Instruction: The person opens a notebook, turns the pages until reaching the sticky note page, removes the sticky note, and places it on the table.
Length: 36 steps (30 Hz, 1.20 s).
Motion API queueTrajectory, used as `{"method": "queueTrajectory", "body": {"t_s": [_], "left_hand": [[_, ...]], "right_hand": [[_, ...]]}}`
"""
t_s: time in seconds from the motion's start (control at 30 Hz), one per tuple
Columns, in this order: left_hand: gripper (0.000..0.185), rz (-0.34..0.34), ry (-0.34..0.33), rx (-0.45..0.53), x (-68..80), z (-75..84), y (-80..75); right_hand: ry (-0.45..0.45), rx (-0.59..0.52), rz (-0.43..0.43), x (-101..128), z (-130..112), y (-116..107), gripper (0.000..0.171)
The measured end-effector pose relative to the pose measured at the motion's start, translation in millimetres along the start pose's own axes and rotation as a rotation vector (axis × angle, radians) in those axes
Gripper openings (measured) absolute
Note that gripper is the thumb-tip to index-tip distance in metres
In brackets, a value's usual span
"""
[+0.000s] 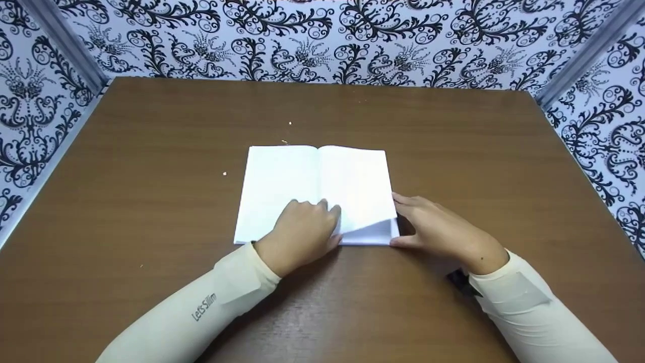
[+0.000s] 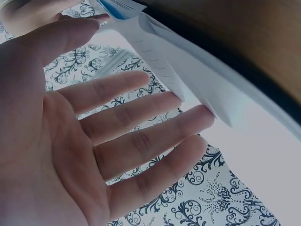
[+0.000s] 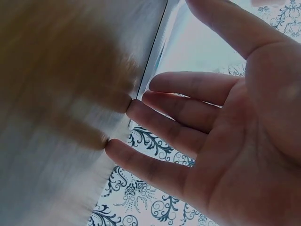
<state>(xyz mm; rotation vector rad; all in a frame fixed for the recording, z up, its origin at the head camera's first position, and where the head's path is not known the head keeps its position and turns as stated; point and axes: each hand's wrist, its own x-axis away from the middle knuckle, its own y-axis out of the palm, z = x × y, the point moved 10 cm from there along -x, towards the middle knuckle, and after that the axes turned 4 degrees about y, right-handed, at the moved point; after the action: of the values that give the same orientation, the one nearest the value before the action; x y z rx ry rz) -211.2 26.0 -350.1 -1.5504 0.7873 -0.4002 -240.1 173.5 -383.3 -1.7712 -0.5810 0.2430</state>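
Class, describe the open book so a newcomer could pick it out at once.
Find the brown table filling most of the head view. Near its middle lies the open book, the left hand over its lower edge, the right hand at its right side. Its two broad white pages meet at a fold, unlike the tiny white specks nearby.

Head: looked down from near side across the table (image 1: 126, 201) | left wrist: faced my left hand (image 2: 70, 146) closely | right wrist: faced my right hand (image 3: 230, 136) closely | all shared patterned wall (image 1: 302, 45)
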Motion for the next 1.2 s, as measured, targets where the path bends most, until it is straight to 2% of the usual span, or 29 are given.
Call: {"method": "queueTrajectory", "body": {"t_s": [0.3,0.63,0.9,1.2], "left_hand": [[0.026,0.08,-0.012,0.025,-1.7,-0.7,-7.1],[0.025,0.144,-0.038,0.011,-5.9,-3.5,-15.2],[0.022,0.224,-0.072,0.069,-8.2,-8.6,-27.3],[0.025,0.304,-0.115,0.075,1.8,-18.7,-34.4]], "right_hand": [[-0.054,0.06,-0.001,0.6,-3.7,2.4,0.07],[-0.068,0.054,0.012,0.3,-4.7,2.3,0.069],[-0.073,0.06,0.019,1.5,-5.1,2.0,0.068],[-0.091,0.076,0.017,1.6,-6.7,3.2,0.068]]}}
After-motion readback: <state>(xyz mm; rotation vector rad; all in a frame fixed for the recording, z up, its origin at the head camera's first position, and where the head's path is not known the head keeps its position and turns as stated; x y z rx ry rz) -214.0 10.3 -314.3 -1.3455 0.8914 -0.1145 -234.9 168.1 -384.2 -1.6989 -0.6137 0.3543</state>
